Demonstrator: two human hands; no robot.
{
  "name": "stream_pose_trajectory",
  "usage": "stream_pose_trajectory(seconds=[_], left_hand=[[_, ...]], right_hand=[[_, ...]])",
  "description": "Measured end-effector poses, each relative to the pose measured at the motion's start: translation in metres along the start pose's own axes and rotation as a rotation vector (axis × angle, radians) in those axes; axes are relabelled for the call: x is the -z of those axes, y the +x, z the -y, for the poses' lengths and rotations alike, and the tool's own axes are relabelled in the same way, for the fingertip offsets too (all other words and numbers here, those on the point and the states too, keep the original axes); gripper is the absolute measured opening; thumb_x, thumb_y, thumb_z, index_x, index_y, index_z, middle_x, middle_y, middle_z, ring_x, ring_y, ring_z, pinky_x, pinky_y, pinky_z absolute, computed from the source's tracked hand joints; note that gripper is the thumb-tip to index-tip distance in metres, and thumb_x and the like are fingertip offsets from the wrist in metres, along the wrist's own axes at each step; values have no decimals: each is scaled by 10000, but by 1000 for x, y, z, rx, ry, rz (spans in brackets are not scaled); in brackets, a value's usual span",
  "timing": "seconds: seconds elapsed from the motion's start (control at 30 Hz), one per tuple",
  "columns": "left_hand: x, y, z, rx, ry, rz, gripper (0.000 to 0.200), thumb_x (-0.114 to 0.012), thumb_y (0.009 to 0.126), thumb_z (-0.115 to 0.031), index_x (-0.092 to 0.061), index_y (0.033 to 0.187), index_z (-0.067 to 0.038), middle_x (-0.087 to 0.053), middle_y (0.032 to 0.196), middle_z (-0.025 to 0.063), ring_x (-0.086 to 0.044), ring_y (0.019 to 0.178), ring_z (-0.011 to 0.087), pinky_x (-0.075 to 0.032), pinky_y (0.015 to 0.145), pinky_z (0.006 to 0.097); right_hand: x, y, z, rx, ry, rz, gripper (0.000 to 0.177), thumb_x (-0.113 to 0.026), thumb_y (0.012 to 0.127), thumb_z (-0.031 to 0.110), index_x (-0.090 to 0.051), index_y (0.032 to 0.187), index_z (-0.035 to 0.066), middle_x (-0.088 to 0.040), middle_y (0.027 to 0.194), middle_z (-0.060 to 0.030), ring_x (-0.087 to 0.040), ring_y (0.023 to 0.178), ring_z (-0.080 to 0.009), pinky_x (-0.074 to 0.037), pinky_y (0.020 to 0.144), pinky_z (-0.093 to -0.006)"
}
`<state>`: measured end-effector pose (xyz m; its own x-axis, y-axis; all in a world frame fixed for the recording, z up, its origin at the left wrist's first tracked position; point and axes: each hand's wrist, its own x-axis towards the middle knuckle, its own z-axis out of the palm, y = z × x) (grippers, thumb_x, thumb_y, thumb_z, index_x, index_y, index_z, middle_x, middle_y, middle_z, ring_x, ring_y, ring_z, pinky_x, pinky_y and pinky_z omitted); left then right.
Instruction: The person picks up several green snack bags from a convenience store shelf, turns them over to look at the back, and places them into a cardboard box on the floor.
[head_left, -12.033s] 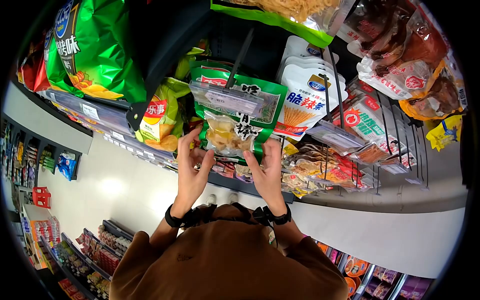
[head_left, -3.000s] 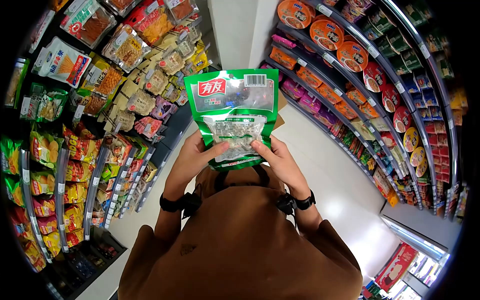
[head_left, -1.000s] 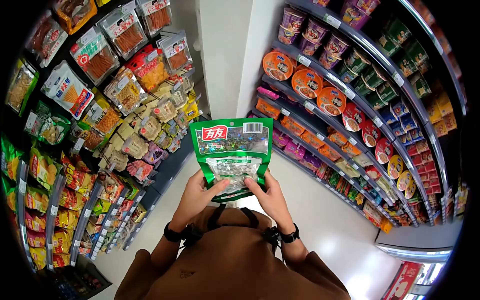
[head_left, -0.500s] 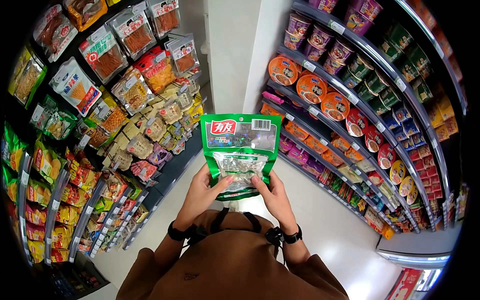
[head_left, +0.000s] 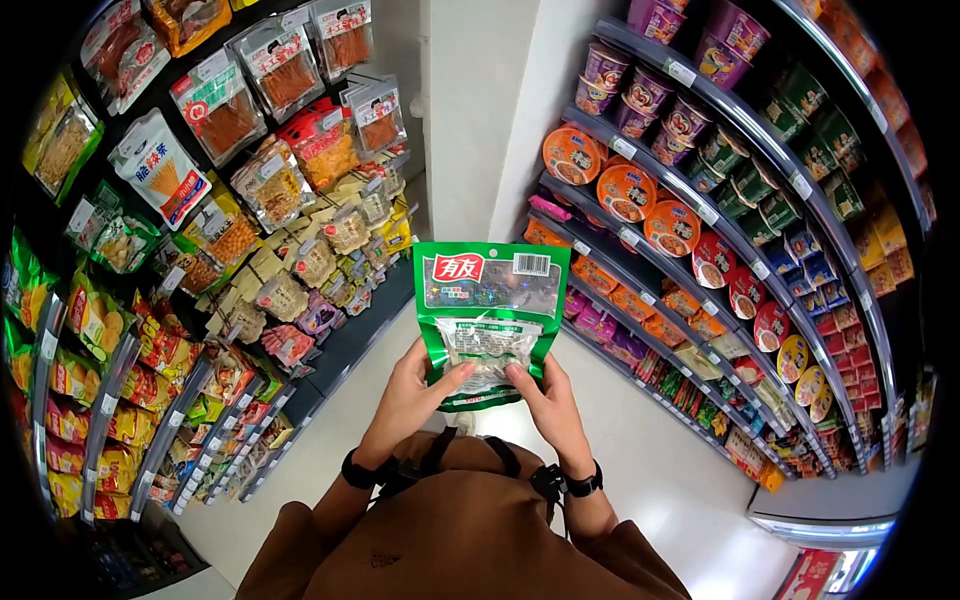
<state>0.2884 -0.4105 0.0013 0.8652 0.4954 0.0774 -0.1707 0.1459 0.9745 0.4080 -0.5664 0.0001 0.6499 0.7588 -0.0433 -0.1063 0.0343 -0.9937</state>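
Observation:
A green snack packet (head_left: 491,300) with a red label, a barcode and a clear middle window is held upright in front of my body. My left hand (head_left: 413,392) grips its lower left edge, with the thumb across the front. On the lower right edge, my right hand (head_left: 549,402) holds it the same way, thumb on the window. The fingers behind the packet are hidden.
Hanging snack bags (head_left: 160,168) and shelved chip bags (head_left: 90,380) line the left side. On the right, curved shelves carry purple cups (head_left: 688,105) and orange noodle bowls (head_left: 627,191). A white pillar (head_left: 470,120) stands ahead, above pale floor (head_left: 650,470).
The packet and both hands sit slightly lower and further right in view. Both hands keep their hold on the packet. The shelves have shifted slightly in view.

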Motion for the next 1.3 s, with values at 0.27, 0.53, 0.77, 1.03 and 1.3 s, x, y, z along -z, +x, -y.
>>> stream_pose_trajectory(seconds=[0.27,0.53,0.77,1.03,1.3], left_hand=[[5,-2,0,26,-1,-16,423,-661,925,-38,-485,1306,19,-586,1251,75,-548,1136,128,-440,978,297],[6,-1,4,-8,10,-43,412,-662,933,-63,-487,1297,23,-605,1216,82,-568,1104,130,-459,956,296],[10,3,3,34,32,-51,420,-662,918,-19,-487,1298,14,-579,1253,80,-548,1142,134,-433,980,302],[23,15,2,43,-97,-22,405,-675,913,-26,-504,1276,24,-616,1205,77,-578,1096,133,-458,952,295],[48,34,1,37,-120,-154,409,-659,917,-6,-480,1285,6,-615,1214,96,-584,1103,144,-463,947,300]], right_hand=[[-10,3,-5,44,32,-32,375,-590,993,154,-464,1315,9,-597,1216,-81,-567,1081,-126,-457,928,-279],[-15,8,-1,53,36,-26,324,-584,993,124,-479,1278,9,-594,1197,-75,-556,1086,-119,-449,926,-270],[-19,12,-1,61,21,-52,369,-590,993,152,-468,1308,3,-596,1202,-79,-556,1084,-121,-450,926,-272],[-17,24,-5,19,-39,-26,342,-589,994,161,-473,1279,11,-599,1182,-63,-546,1091,-110,-453,916,-267],[-23,50,-6,63,-11,-83,282,-584,977,64,-476,1235,25,-604,1148,-76,-569,1125,-153,-421,991,-291]])
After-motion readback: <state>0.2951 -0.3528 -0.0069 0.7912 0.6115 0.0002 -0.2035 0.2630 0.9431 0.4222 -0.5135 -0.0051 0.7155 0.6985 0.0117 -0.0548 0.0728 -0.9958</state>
